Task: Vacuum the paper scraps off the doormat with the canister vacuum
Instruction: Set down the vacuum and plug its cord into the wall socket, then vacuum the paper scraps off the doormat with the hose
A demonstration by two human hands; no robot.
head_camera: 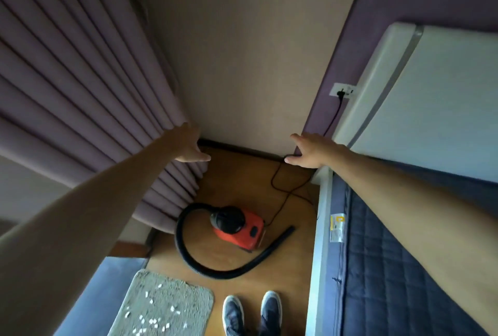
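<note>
- Both bare arms reach forward at chest height. The left hand (190,147) is spread flat with straight fingers and holds nothing.
- The right hand (312,151) is likewise open-palmed with extended fingers, gripping nothing.
- The red canister vacuum (242,230) sits on the wooden floor (242,174) below and between the hands.
- Its black hose (179,238) loops around it on the floor, untouched.
- Its power cord (272,179) runs to a wall socket (342,91).
- The grey doormat (194,298) lies lower left, near the shoes (233,311), with white paper scraps (151,321) scattered across it.
- A purple curtain (80,79) hangs left; a quilted mattress (404,281) lies right.
</note>
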